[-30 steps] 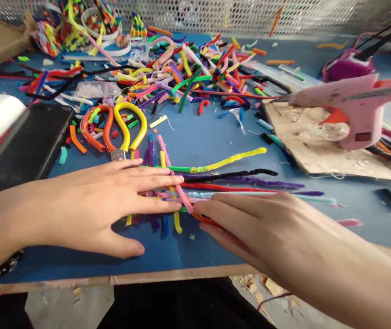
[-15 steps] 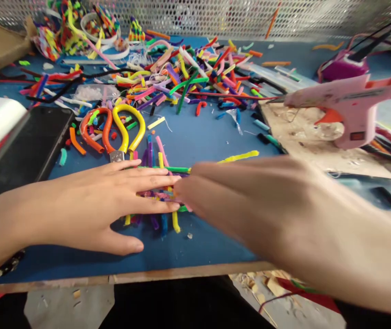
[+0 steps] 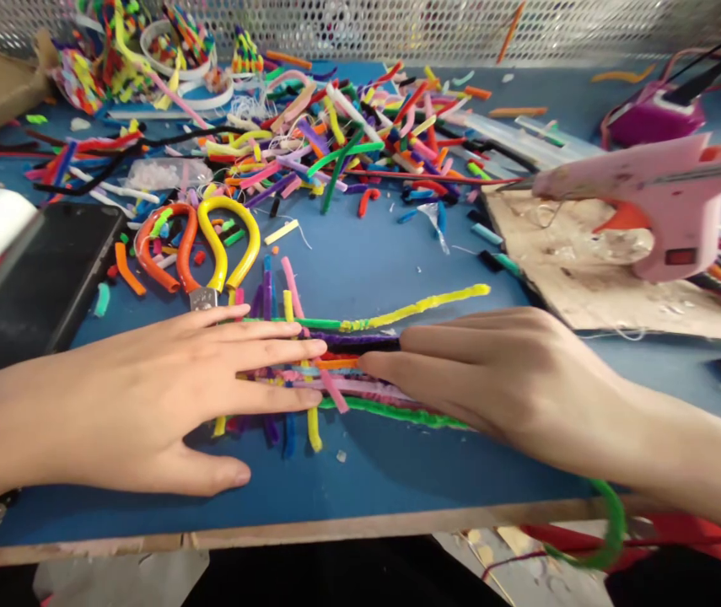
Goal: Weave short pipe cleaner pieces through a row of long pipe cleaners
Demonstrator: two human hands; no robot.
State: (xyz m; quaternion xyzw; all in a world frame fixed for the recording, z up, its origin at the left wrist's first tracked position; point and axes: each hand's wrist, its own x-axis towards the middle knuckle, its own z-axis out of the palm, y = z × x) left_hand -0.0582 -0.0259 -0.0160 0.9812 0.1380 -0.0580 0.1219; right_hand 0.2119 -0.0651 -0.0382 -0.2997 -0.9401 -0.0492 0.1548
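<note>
We have a lattice of fuzzy, soft-looking strips partly formed under the left hand [image 3: 145,396], on the blue tabletop [image 3: 398,480]. That hand lies flat with its fingers spread wide, covering much of the crossings. The right hand [image 3: 505,371] has its fingers bunched close together over the long lengths, beside an orange strip [image 3: 338,363]; its thumb and grip are hidden, so we cannot tell whether it pinches anything.

As we judge it, the crossed part at the left fingertips is the done part: short pieces, such as the yellow crosspiece [image 3: 314,430], run across the long lengths there. The pink crosspiece [image 3: 335,392] slants at the edge of that section, its near end poking out past the left fingertips. Toward the right hand, the long lengths carry no crosspieces that we can see, so that stretch looks unworked (how much lies under our palms, we cannot say).

The green strand [image 3: 391,410] curves in a plush line below the right fingers, while the yellow strand [image 3: 427,309] angles away above them, thin and slightly kinked. Beyond the left fingers we see looped, glossy tool handles [image 3: 203,298] with a metal joint; beyond the right hand, a smooth pink glue gun [image 3: 676,198] sits over glue-spotted cardboard [image 3: 562,287].
</note>
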